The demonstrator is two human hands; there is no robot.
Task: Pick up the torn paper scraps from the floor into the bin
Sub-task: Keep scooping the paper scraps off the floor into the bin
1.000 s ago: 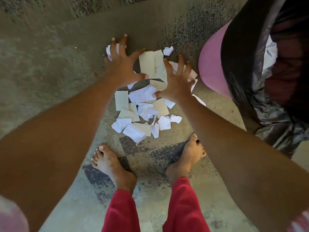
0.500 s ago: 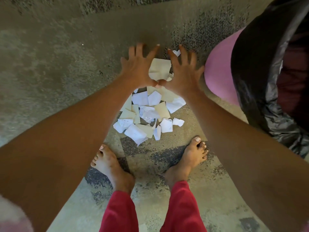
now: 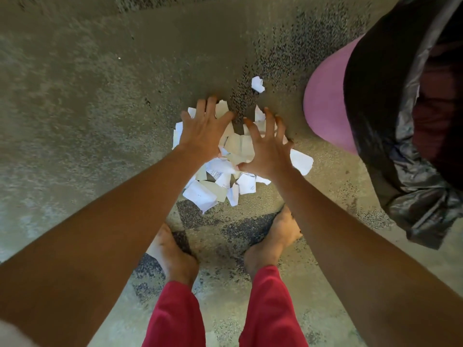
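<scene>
Left hand (image 3: pixel 203 131) and right hand (image 3: pixel 266 146), fingers spread and gripping nothing, press on the torn paper scraps (image 3: pixel 213 191) heaped on the floor (image 3: pixel 100 121) near the lined pink bin (image 3: pixel 325 103), apparently to rake them together; one stray scrap (image 3: pixel 257 84) lies apart.

Faint txt on scraps (image 3: pixel 200 194), unreadable.

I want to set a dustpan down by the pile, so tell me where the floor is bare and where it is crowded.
Bare floor spreads left of the left hand and the scrap pile, and beyond both hands apart from one stray scrap. Crowded: the right, where the bin and its black liner stand close to the right hand.
</scene>
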